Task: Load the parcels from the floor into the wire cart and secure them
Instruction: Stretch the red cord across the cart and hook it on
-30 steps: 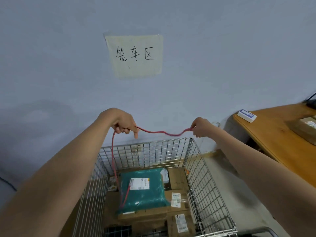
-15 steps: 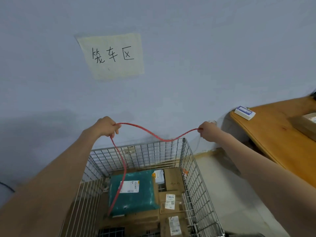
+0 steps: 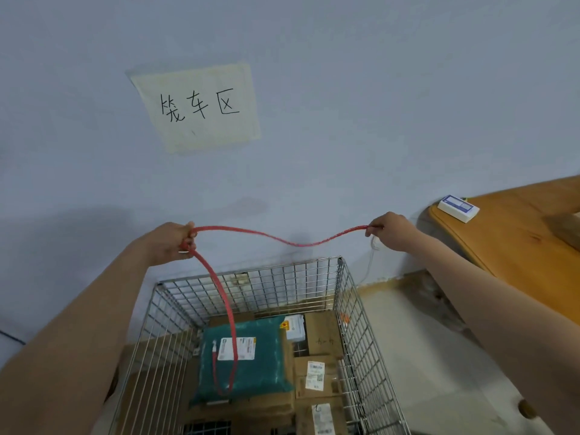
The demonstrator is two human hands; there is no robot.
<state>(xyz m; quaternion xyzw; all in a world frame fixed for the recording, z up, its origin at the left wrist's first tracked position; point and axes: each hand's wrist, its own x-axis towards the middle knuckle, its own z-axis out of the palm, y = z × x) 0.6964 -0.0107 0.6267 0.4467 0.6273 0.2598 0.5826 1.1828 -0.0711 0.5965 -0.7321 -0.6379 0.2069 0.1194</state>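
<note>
Red rope [image 3: 282,241] strung between my two hands, above the wire cart [image 3: 340,296]. Left hand [image 3: 171,243] is clenched around it; right hand [image 3: 390,232] pinches its far end between fingertips. Between the grips it sags in a shallow dip. Below my left fist the rest drops in a long loop into the cart, bottoms out on the teal parcel [image 3: 266,365] and turns back up to a loose end lying on that parcel's label.

Change over the last second: my hands have drawn wider apart and risen, so the span between them is longer and the hanging part has swung into a clear loop. I read this as paying out and straightening the rope before lashing; nothing is tied to the wire yet.

Rope looks braided, thin, limp, uniform red, with a pale tip at the free end.

Beneath both grips: brown cartons [image 3: 317,372] with white labels packed beside and under the teal one; loading looks done. Beyond my hands, a wall with a paper sign [image 3: 197,108]. Past my right hand, a wooden table [image 3: 514,246] carrying a small white box [image 3: 458,208].
</note>
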